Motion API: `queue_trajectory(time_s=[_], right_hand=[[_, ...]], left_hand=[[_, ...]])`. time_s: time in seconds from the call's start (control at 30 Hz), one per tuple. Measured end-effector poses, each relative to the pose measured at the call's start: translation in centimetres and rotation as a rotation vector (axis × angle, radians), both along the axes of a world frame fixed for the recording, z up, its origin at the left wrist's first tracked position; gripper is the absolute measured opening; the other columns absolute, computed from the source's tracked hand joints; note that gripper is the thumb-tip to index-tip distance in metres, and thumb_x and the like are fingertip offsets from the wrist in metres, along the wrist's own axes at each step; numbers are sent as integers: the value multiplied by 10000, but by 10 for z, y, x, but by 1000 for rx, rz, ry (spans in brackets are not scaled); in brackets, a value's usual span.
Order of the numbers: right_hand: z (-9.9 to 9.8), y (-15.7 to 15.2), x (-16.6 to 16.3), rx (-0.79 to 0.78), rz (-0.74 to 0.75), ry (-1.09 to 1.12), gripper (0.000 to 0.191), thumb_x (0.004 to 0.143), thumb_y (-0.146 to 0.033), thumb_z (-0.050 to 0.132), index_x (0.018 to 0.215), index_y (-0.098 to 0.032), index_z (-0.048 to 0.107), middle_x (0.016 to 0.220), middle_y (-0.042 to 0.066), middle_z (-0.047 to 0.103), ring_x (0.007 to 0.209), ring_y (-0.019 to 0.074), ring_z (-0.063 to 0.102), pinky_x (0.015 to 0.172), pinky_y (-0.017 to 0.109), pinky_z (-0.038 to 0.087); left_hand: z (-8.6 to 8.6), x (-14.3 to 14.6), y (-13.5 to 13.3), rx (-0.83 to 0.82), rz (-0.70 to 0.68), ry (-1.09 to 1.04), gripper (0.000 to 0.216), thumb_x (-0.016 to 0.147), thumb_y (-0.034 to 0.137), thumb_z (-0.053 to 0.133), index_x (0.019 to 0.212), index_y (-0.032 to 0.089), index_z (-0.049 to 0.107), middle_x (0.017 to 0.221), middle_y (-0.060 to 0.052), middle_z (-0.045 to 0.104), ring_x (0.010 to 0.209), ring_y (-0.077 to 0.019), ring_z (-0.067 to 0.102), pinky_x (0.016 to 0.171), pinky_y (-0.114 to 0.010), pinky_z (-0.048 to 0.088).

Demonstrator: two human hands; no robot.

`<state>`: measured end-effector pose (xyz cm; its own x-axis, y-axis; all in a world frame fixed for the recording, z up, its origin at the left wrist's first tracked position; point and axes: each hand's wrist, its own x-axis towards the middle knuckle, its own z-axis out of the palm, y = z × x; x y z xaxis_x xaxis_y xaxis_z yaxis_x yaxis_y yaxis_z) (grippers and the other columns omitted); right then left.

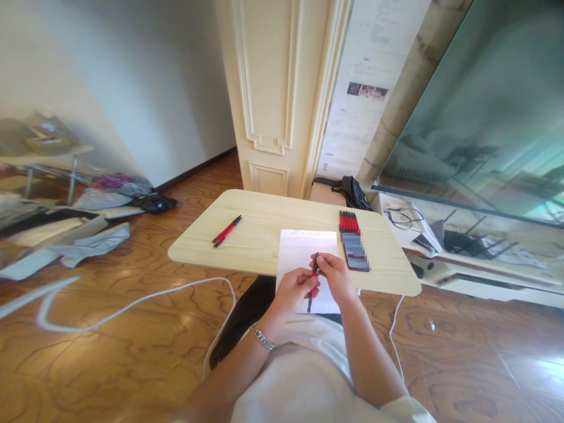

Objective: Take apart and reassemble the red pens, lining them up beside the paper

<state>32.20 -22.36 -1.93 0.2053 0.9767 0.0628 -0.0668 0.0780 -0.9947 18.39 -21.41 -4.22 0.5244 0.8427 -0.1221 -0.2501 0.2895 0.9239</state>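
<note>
Above a white sheet of paper (293, 249), both hands hold one red and black pen (312, 285). My left hand (296, 286) is closed around its middle, and a bracelet (261, 336) circles that wrist. My right hand (333, 274) pinches the black upper end. The pen stands tilted, its lower black tip pointing towards my body. Right of the paper, a row of several red and black pens (349, 221) lies just beyond a phone (355, 251), whose screen is blurred out. A small group of red and black pens (227, 231) rests on the table's left part.
The light wooden table (255, 258) has rounded corners and stands before a cream panelled door (268, 76). A black bag (352, 191) sits behind its right back edge. White cables (145, 301) trail over the floor. A large screen (484, 117) stands at the right.
</note>
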Motion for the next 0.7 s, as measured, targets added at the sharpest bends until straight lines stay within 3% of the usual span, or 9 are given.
queue_trajectory(time_s=[0.1,0.2,0.4,0.7], right_hand=[[-5,3,-5,15,-67,-78,283,751,-444,671,824,-170,668,701,16,640,617,125,532,586,255,400],[-7,3,-9,7,-107,-85,281,724,-440,699,789,-171,648,639,-9,590,573,115,493,534,245,369],[0,-1,-4,-28,46,64,378,812,-487,584,1014,-180,672,872,63,671,729,161,587,619,276,455],[-7,1,-5,-8,-18,-64,271,775,-435,650,772,-164,661,687,22,631,621,131,534,570,253,410]], left_hand=[[-7,2,1,30,59,23,344,658,395,777,802,133,605,655,-29,641,588,-146,618,590,-274,490],[-6,1,2,4,34,14,339,685,408,752,817,126,620,682,-44,653,593,-145,617,600,-278,493],[4,-2,2,2,-63,-2,355,750,433,689,909,117,646,813,-88,679,628,-143,620,635,-295,500],[-3,0,1,-38,-23,22,317,690,386,751,816,126,621,696,-42,644,589,-136,607,599,-283,499]])
